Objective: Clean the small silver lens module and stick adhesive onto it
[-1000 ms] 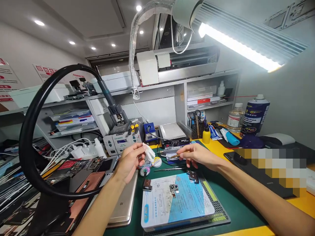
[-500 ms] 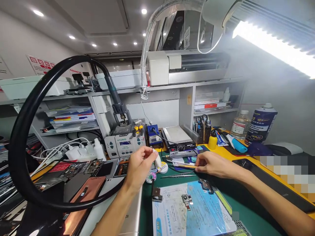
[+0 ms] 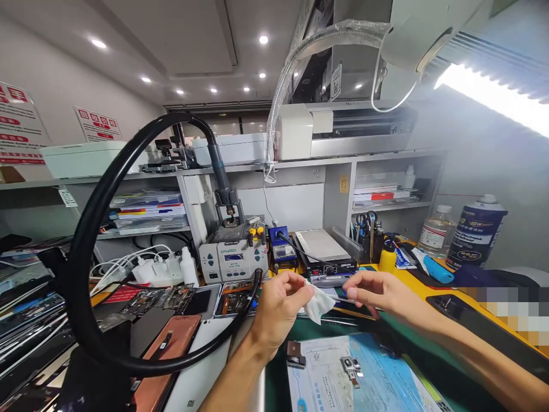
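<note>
Clock positions are read from the white cloth in your hands, with 12 o'clock pointing away from you. The green mat (image 3: 275, 384) forms the work surface below and around. On it, at 5 to 6 o'clock, lies the flat box (image 3: 323, 395), its upper face partly white and partly blue, printed with lettering and marked with brownish stains on the white portion. Your left hand (image 3: 281, 306), at 9 o'clock, pinches the white cloth (image 3: 318, 308) between thumb and fingertips. Your right hand (image 3: 377, 290), at 3 o'clock, has thumb and fingers pinched on the thin grey tool (image 3: 342, 299). The cloth is held up beyond the far edge of the box: bright white, soft, crumpled into folds, its lower end hanging to a loose point. The tool is slim and straight, lying almost level from your right fingertips towards the cloth; whether its tip is wrapped inside cannot be told. A thin yellowish stick (image 3: 357, 313) lies just beyond the box at 3 to 4 o'clock. The dark brown module (image 3: 295, 353) rests on the box at 7 o'clock, and the silvery twin-lens module (image 3: 351, 366) at 5 o'clock.
</note>
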Motion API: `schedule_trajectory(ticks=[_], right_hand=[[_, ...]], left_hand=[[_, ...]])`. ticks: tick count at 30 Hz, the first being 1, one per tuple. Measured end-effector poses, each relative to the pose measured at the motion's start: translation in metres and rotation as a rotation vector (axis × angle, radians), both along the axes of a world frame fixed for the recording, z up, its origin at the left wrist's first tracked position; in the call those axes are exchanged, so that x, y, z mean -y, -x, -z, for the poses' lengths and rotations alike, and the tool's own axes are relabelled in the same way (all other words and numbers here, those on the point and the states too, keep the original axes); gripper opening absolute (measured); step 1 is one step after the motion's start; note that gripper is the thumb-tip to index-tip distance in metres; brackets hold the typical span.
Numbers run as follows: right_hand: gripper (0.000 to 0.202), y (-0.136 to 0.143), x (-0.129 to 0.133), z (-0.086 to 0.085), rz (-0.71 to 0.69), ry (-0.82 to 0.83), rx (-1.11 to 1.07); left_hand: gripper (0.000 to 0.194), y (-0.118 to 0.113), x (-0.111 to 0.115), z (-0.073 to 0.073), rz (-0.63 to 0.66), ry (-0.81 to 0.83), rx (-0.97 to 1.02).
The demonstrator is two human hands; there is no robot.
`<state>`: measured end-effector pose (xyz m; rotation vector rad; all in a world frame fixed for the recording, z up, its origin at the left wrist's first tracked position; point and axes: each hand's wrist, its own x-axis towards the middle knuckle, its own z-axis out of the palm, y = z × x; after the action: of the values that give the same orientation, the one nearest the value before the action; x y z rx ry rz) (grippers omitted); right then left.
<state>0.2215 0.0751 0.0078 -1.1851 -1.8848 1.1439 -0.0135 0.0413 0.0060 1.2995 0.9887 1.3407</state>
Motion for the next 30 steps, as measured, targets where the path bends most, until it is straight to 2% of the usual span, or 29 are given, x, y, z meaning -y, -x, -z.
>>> schedule_trajectory(ticks=[3,6,9,12,17,23,26,30], right_hand=[[0.048,0.018,0.012,-0.013,-0.118,0.036,-0.102],[0.04,0.035,0.018,-0.021,-0.215,0.07,-0.103],[0.038,0.042,0.013,-0.024,-0.2,0.144,-0.183],[0.037,0.038,0.002,-0.022,-0.188,0.162,-0.224],[0.034,0.028,-0.004,-0.017,-0.183,0.229,-0.262],[0.032,0.019,0.002,-0.012,-0.137,0.322,-0.364],[0.031,0.015,0.001,-0.01,-0.089,0.321,-0.401],[0.03,0.015,-0.001,-0.009,-0.1,0.328,-0.452]], left_hand=[[0.024,-0.005,0.006,-0.004,0.048,-0.001,0.019],[0.023,-0.01,0.011,-0.005,0.041,-0.029,0.033],[0.027,-0.01,0.011,-0.005,0.021,0.0,0.114],[0.035,-0.005,0.01,-0.006,0.064,0.057,0.183],[0.029,-0.001,0.006,-0.004,0.153,0.144,0.04],[0.029,0.002,0.001,0.001,0.077,0.158,-0.046],[0.03,0.004,0.0,0.001,0.089,0.161,-0.001],[0.03,0.006,-0.001,0.0,0.099,0.178,0.106]])
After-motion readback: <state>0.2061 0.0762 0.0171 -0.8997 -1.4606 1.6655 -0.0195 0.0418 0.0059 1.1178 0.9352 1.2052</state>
